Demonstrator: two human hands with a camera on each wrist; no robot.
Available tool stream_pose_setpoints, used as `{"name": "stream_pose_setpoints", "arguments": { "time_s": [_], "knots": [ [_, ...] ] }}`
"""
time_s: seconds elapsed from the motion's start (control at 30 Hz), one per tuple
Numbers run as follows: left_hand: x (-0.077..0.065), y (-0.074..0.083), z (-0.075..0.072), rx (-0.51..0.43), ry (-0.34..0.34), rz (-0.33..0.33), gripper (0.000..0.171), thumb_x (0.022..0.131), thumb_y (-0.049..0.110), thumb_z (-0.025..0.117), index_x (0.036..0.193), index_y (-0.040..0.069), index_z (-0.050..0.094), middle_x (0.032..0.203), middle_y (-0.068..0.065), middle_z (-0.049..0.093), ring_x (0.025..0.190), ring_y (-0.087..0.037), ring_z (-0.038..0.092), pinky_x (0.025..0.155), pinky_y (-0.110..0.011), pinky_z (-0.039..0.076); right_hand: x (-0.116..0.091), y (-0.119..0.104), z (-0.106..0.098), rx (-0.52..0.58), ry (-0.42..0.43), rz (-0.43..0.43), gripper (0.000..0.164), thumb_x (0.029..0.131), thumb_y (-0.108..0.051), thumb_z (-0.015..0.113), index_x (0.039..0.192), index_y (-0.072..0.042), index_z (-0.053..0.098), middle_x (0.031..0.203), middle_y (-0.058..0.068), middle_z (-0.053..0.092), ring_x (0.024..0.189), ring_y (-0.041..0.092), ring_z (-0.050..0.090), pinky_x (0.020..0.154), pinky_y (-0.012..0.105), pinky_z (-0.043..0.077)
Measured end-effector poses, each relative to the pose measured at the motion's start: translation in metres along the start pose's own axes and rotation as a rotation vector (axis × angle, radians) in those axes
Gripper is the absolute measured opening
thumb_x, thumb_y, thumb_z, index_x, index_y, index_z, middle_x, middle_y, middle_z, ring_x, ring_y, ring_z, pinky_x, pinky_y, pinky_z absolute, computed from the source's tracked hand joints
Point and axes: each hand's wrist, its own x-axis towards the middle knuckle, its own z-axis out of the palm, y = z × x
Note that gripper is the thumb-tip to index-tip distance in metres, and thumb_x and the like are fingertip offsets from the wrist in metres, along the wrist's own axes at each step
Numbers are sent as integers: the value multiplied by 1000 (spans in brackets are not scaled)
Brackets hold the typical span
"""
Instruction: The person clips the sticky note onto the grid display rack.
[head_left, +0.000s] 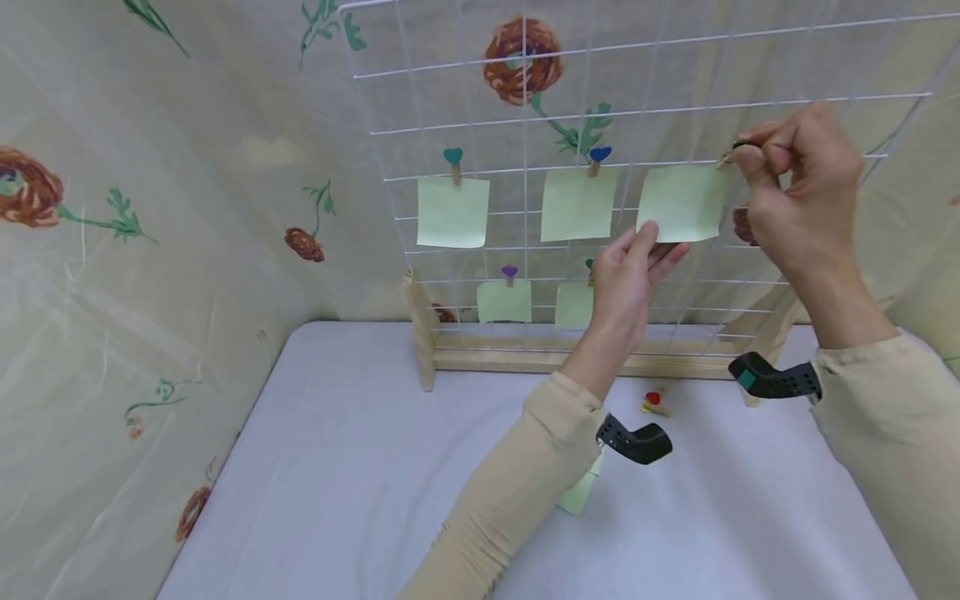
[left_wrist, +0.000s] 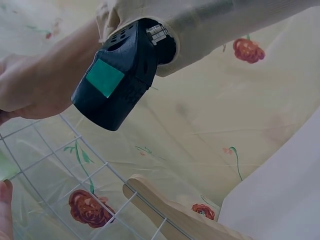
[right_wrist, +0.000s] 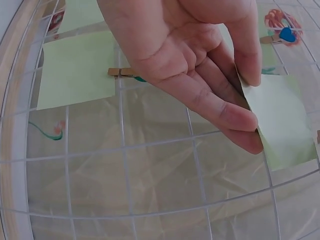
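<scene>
A pale green square note [head_left: 681, 202] lies against the white wire grid [head_left: 645, 111] at the right end of the upper row. My left hand [head_left: 624, 279] pinches its lower left edge, thumb in front and fingers behind, also seen in the right wrist view, where the note [right_wrist: 282, 120] bends slightly. At its upper right corner, my right hand [head_left: 813, 179] pinches a small wooden clothespin [head_left: 724, 159], mostly hidden by the fingers. In the left wrist view, only part of the right hand [left_wrist: 25, 92] shows.
Heart-topped clothespins hold two notes, a left one [head_left: 452, 212] and a middle one [head_left: 577, 204], with smaller-looking notes [head_left: 504, 302] lower down. The grid stands on a wooden base [head_left: 487, 360]. On the white table lie a red-topped clothespin [head_left: 655, 402] and loose green notes [head_left: 577, 496].
</scene>
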Motion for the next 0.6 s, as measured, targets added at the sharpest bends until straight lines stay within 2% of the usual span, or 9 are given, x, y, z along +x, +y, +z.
{"name": "stream_pose_setpoints", "arguments": {
  "time_s": [0.33, 0.6],
  "knots": [
    [0, 2, 3, 5, 17, -8, 30, 97, 24, 52, 115, 2, 63, 102, -5, 66, 93, -15, 67, 85, -25, 54, 4, -1, 3, -24, -25, -30, 36, 86, 5, 61, 61, 11, 36, 83, -30, 41, 88, -11, 52, 68, 8, 40],
    [0, -1, 3, 17, 37, -4, 31, 97, 24, 52, 116, 2, 63, 104, -5, 67, 98, -20, 68, 84, -26, 55, 5, 0, 7, 39, -79, -109, 35, 77, 22, 45, 50, 4, 30, 79, -25, 38, 88, -5, 58, 64, 5, 45]
  ]
}}
